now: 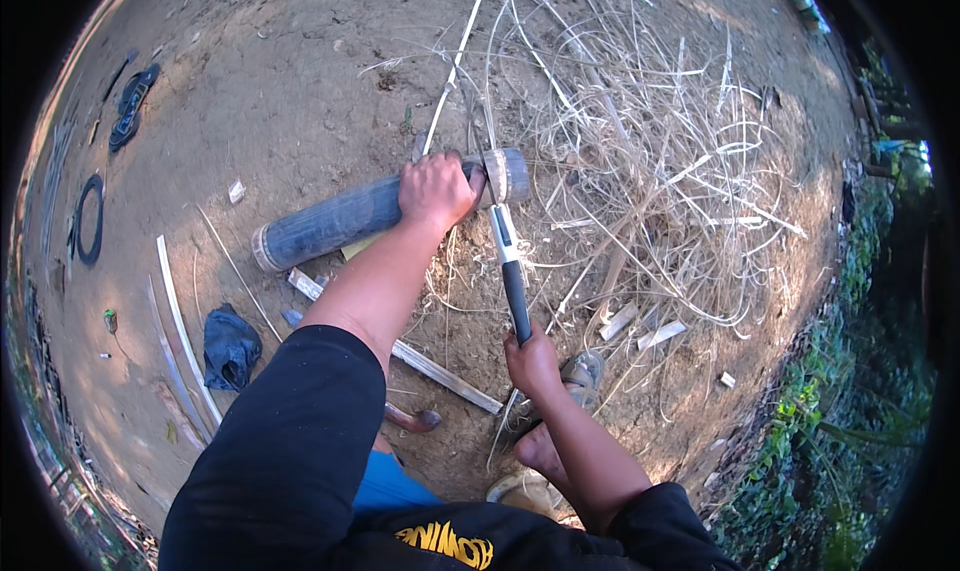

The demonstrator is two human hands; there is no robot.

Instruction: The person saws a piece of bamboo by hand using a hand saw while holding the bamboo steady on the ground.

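The bare dirt ground [300, 81] spread around you, littered with dry split strips [660, 171] to the right. The dark bamboo section [340, 216] lay crosswise ahead, its long axis running left to right. Your left hand [437, 189] clasped it near its right end; your right hand [532, 361], lower and nearer you, gripped the knife [508, 261], whose blade met that end.

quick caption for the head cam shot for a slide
Left hand steadies a dark bamboo section on bare ground while the right hand holds a long-handled knife against it, beside dry split strips.
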